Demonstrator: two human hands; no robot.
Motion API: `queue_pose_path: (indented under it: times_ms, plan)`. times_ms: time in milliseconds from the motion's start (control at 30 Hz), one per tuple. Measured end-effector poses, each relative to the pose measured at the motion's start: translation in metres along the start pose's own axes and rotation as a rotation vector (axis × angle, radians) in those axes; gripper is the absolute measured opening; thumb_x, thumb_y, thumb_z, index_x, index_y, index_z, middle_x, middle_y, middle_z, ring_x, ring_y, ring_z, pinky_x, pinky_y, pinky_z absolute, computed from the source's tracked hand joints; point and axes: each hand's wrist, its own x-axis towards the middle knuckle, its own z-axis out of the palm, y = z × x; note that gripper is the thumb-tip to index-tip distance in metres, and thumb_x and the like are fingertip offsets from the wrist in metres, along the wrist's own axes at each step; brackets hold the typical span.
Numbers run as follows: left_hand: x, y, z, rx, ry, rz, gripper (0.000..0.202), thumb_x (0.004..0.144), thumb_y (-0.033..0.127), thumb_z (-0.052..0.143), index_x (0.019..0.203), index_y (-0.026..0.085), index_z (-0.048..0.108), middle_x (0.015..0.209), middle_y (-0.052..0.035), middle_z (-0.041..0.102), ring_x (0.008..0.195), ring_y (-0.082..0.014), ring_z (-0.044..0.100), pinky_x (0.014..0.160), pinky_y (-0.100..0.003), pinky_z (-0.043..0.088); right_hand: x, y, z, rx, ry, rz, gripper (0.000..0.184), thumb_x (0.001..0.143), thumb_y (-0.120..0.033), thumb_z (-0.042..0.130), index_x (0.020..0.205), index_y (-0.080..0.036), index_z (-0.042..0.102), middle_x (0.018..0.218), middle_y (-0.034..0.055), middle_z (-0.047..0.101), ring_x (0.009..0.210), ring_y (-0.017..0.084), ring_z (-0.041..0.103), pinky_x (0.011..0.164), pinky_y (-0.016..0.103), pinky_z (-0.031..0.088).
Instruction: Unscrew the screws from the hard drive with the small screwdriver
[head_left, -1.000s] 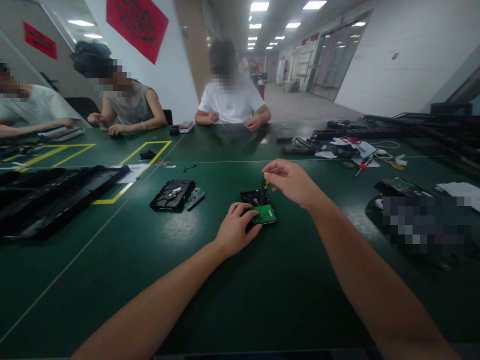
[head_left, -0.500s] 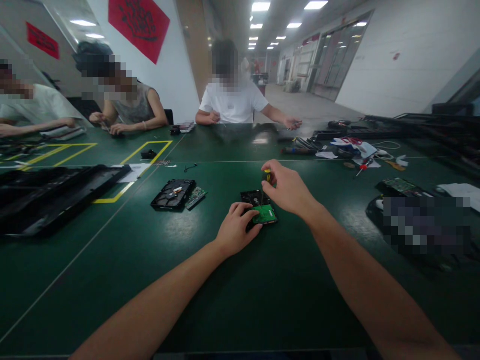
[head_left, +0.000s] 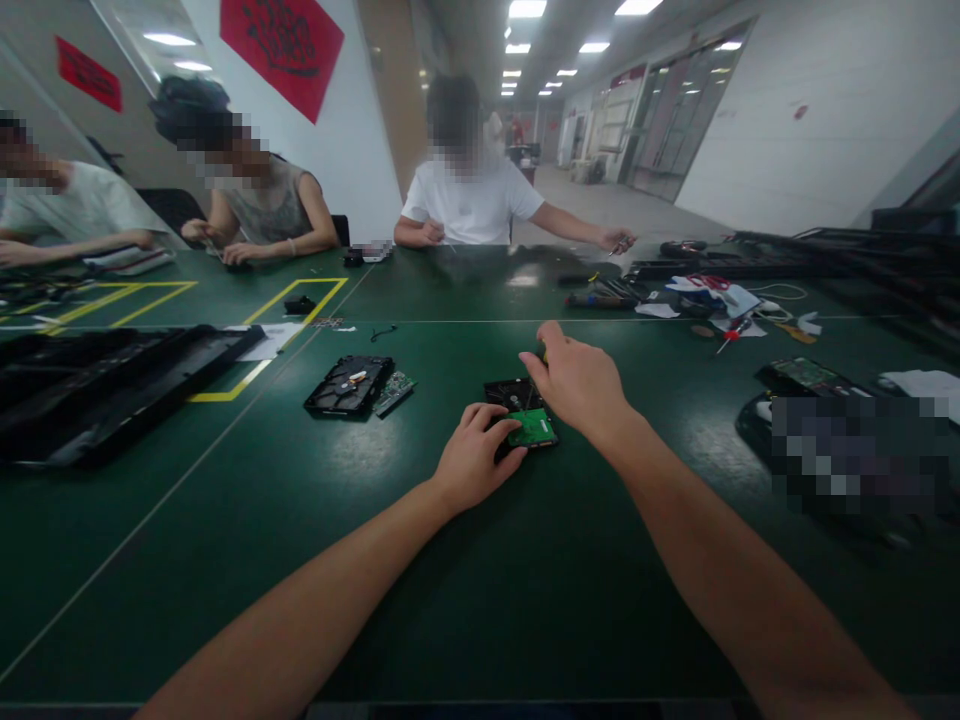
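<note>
A black hard drive with a green circuit board (head_left: 537, 428) lies flat on the green table, board side up. My left hand (head_left: 476, 447) grips its left side, thumb at the near edge and fingertips over the board. In my right hand (head_left: 581, 380), above the drive, is a screwdriver (head_left: 530, 399). Its thin shaft slants down to the drive, and the fingers mostly cover its yellow and black handle. The tip is too small to make out. Left of these lie another black hard drive (head_left: 349, 384) and a loose circuit board (head_left: 395, 393).
Large black plastic housings (head_left: 112, 390) lie at the left. Tools and cables (head_left: 611, 295) and a red-handled screwdriver (head_left: 733, 335) lie at the back right. Nearer right is a black device (head_left: 757, 420), partly blurred out. Three people sit across the table; one white-shirted person (head_left: 469, 205) reaches sideways.
My right hand has turned about the screwdriver, now covering more of its handle. My left hand keeps its hold on the hard drive. The white-shirted person's hand moved farther right.
</note>
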Motion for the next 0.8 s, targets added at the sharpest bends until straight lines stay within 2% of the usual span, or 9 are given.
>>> queue_pose_path:
  times_ms: [100, 233, 333, 433, 633, 800]
  plan:
    - [-0.0004, -0.0008, 0.0003, 0.008, -0.004, 0.006, 0.034, 0.097, 0.035, 0.072, 0.13, 0.024, 0.069, 0.132, -0.012, 0.061, 0.131, -0.0332, 0.051, 0.11, -0.056, 0.054, -0.0008, -0.001, -0.0032, -0.02, -0.006, -0.011, 0.03, 0.108, -0.046, 0.051, 0.123, -0.021, 0.059, 0.097, 0.0157, 0.077, 0.081, 0.032, 0.072, 0.069, 0.038, 0.046]
    - [-0.0009, -0.0025, 0.0021, 0.014, -0.005, 0.002, 0.035, 0.097, 0.036, 0.072, 0.13, 0.024, 0.068, 0.132, -0.0123, 0.061, 0.131, -0.0334, 0.051, 0.11, -0.056, 0.054, -0.0012, -0.0014, -0.0032, -0.016, -0.015, -0.021, 0.024, 0.107, -0.038, 0.051, 0.119, -0.019, 0.06, 0.104, 0.0174, 0.076, 0.084, 0.033, 0.073, 0.07, 0.039, 0.047]
    - [-0.001, -0.0029, 0.003, 0.016, -0.008, -0.001, 0.035, 0.097, 0.036, 0.072, 0.13, 0.025, 0.069, 0.132, -0.0118, 0.062, 0.131, -0.0336, 0.051, 0.11, -0.058, 0.054, -0.0012, -0.0022, -0.0021, 0.062, -0.042, -0.03, 0.023, 0.105, -0.029, 0.051, 0.124, -0.018, 0.058, 0.115, 0.0185, 0.074, 0.092, 0.033, 0.072, 0.075, 0.041, 0.049]
    - [-0.001, -0.0023, 0.0025, 0.018, -0.005, -0.007, 0.035, 0.097, 0.037, 0.072, 0.13, 0.025, 0.069, 0.132, -0.0119, 0.062, 0.132, -0.0339, 0.051, 0.11, -0.057, 0.055, -0.0005, -0.0034, -0.0017, 0.176, -0.067, -0.022, 0.03, 0.1, -0.021, 0.051, 0.129, -0.015, 0.055, 0.125, 0.0206, 0.071, 0.101, 0.032, 0.071, 0.083, 0.042, 0.051]
    - [-0.0009, -0.0018, 0.0008, 0.013, -0.014, -0.004, 0.036, 0.097, 0.037, 0.071, 0.13, 0.024, 0.069, 0.133, -0.0128, 0.061, 0.132, -0.0349, 0.05, 0.109, -0.058, 0.055, 0.0013, -0.0011, -0.0024, 0.239, -0.092, -0.033, 0.031, 0.095, -0.021, 0.056, 0.125, -0.016, 0.059, 0.12, 0.0182, 0.073, 0.104, 0.034, 0.071, 0.089, 0.045, 0.052]
    - [-0.0009, -0.0017, 0.0009, 0.021, -0.016, -0.007, 0.036, 0.098, 0.038, 0.07, 0.131, 0.023, 0.069, 0.132, -0.0131, 0.061, 0.131, -0.0349, 0.05, 0.109, -0.057, 0.055, 0.0014, 0.0013, -0.0016, 0.246, -0.069, -0.077, 0.032, 0.095, -0.019, 0.057, 0.126, -0.016, 0.06, 0.126, 0.0177, 0.072, 0.111, 0.034, 0.07, 0.095, 0.045, 0.052]
